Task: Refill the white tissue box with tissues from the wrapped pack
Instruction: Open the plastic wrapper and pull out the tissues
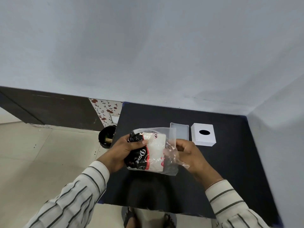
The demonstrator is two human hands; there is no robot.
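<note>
My left hand (122, 151) grips the tissue pack (148, 153) above the table (222, 170); my right hand (189, 153) pinches its loose wrapper (171, 155). Box (203, 134) sits nearby, apart.

Both hands (121, 153) (189, 155) gripping wrapped tissue pack (148, 153), white box (203, 134) beyond

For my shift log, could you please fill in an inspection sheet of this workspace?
Surface: dark table, set in a wall corner.
Job's things: wrapped tissue pack held above the table; open tray beside white lid with oval hole.
Clutter: nothing seen.
Grippers: left hand grips the pack's printed end; right hand pinches the clear wrap.
Cables: nothing seen.
Surroundings: black bin on the tiled floor, floral panel, pale wall.
</note>
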